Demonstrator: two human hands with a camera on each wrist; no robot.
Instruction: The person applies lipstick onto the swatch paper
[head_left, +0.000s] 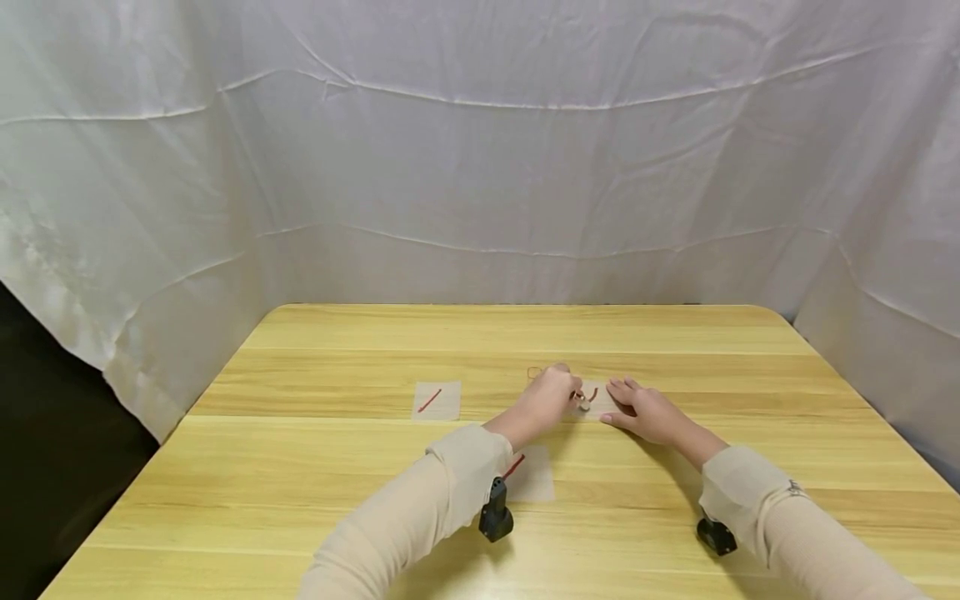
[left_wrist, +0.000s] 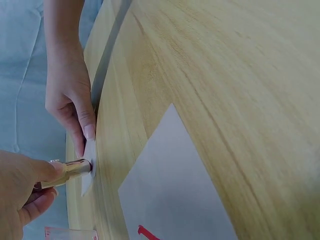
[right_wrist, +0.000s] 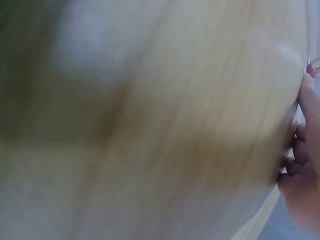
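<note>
My left hand (head_left: 547,400) pinches a lipstick (left_wrist: 72,171) with a shiny gold tube, its red tip touching a small white paper (head_left: 604,402). A short red stroke shows on that paper in the head view. On the paper's right side rests my right hand (head_left: 647,414), fingers extended and pressing it to the table. In the left wrist view the thumb and fingers of my right hand (left_wrist: 72,100) lie at the paper's edge. Only part of the right hand (right_wrist: 305,165) appears in the right wrist view.
Another white paper (head_left: 450,407) with a red diagonal stroke lies to the left. A third paper (head_left: 536,483), also red-marked, is nearer me, partly behind my left sleeve. Beyond my left hand is a clear, red-edged piece (left_wrist: 70,233). Pale curtains (head_left: 525,183) surround the wooden table (head_left: 300,483).
</note>
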